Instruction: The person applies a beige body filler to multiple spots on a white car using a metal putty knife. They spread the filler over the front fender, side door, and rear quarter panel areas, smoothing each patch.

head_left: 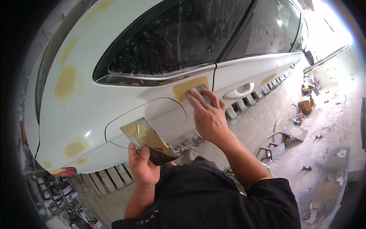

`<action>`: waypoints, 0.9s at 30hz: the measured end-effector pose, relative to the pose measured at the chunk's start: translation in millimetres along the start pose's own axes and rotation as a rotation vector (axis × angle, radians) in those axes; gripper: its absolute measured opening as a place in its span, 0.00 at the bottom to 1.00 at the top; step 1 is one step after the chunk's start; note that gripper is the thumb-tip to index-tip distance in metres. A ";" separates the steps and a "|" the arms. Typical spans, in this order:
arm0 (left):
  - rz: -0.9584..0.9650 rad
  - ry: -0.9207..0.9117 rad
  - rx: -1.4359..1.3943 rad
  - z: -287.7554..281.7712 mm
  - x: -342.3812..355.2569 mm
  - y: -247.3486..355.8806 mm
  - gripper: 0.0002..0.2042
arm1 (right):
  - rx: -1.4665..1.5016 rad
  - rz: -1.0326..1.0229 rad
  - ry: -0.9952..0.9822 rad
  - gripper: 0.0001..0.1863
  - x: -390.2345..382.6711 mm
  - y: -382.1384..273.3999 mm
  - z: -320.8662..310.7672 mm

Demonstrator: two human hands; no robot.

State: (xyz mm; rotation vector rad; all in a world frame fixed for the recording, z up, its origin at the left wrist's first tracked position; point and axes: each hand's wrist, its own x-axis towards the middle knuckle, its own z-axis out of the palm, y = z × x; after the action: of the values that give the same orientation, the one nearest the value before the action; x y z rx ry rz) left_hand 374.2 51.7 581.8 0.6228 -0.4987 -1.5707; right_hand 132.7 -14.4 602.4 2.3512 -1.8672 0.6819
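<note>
My left hand [143, 160] grips a thin rectangular plate [141, 133] smeared with yellowish filler, held below the fuel flap [169, 114]. My right hand [209, 118] holds a small grey flat spreader [204, 93], fingers pressed on it, against a yellow filler patch [183, 86] on the white car's [87, 107] rear panel, beside the door seam. More yellow patches [65, 82] dot the rear bodywork. The dark side window [167, 38] with white streaks is above the patch, and the door handle [241, 89] lies right of my right hand.
Grey blocks [240, 106] line the floor along the car. At the right are hoses [278, 118], cardboard boxes [305, 103], a flat grey plate [295, 131] and scattered scraps. A slatted grate [106, 179] and piles of small items [57, 196] lie at lower left.
</note>
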 end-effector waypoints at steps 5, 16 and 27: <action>-0.002 0.046 0.039 -7.7 -3.6 -3.7 0.19 | 0.021 0.028 0.000 0.30 23.1 -13.4 6.9; 0.026 0.060 0.061 -21.4 -1.9 -9.4 0.18 | -0.045 -0.104 -0.116 0.31 -11.1 -1.7 13.8; 0.018 0.049 0.107 -18.5 -7.5 -11.8 0.18 | -0.039 0.043 -0.003 0.33 4.0 12.6 -6.7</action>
State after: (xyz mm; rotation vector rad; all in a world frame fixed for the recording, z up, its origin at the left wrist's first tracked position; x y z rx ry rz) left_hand 377.6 61.1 560.9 0.7345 -0.5528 -1.5161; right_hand 119.5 -19.3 607.1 2.2959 -1.9200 0.6401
